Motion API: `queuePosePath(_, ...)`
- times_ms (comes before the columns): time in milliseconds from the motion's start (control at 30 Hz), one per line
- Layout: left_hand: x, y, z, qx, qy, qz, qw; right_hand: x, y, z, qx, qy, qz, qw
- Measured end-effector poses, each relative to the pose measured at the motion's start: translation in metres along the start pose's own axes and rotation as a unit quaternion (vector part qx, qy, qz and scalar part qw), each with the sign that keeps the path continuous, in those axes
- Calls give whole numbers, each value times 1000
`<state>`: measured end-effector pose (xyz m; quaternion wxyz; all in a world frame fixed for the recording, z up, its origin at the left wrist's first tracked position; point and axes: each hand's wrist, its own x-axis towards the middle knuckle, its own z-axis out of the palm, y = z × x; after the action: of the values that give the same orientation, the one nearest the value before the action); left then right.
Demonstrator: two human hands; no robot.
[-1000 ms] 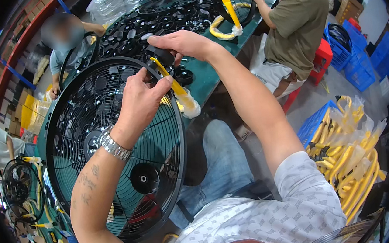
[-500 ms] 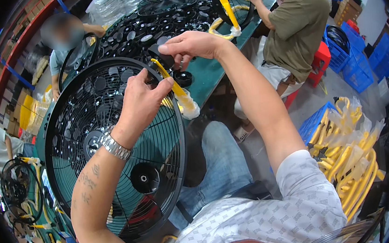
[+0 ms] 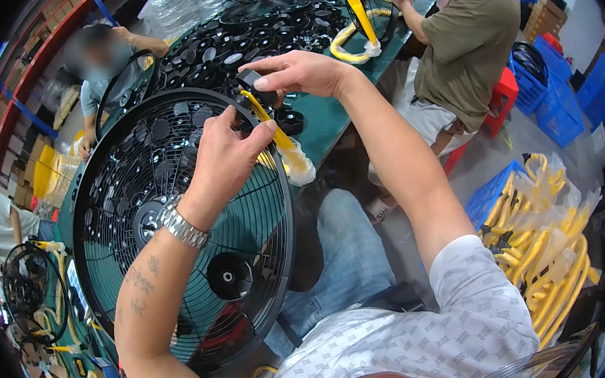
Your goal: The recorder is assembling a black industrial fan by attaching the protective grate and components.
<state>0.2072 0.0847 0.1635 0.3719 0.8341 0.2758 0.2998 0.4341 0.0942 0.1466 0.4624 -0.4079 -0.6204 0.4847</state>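
Observation:
A large round black fan [image 3: 286, 212] with a wire guard stands tilted before me. My left hand [image 3: 230, 152] lies over its upper right rim, fingers bent, thumb beside a yellow bracket [image 3: 263, 112]. The bracket's lower end is wrapped in clear plastic. My right hand [image 3: 309, 72], reaching in from the right, pinches a dark knob-like part [image 3: 251, 77] at the bracket's top end. Part of that piece and the tips of the lower fingers are hidden. A black round cap [image 3: 289, 122] lies on the table just below my right hand.
Many black round parts [image 3: 230, 46] cover the green table [image 3: 325, 117]. A co-worker [image 3: 474, 41] sits at the right by another fan with a yellow bracket [image 3: 359, 16]; a second person [image 3: 105, 69] works across. Wrapped yellow tubes [image 3: 542, 253] fill a blue crate at my right.
My right hand has turned the dark part slightly, so its grey face shows more. The left hand keeps its place on the rim. The whole view has shifted a little.

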Motion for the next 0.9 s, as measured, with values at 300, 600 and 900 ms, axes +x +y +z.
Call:
queuePosePath(300,1,-4,4,-23,12,-11,1000,-3,10,-6,-5,-49,-140,989)
queuePosePath(600,0,9,-3,17,-33,-93,995,18,-4,10,-159,121,145,969)
queuePosePath(900,1,-2,-1,7,-21,-66,998,-8,18,7,-78,209,89,971)
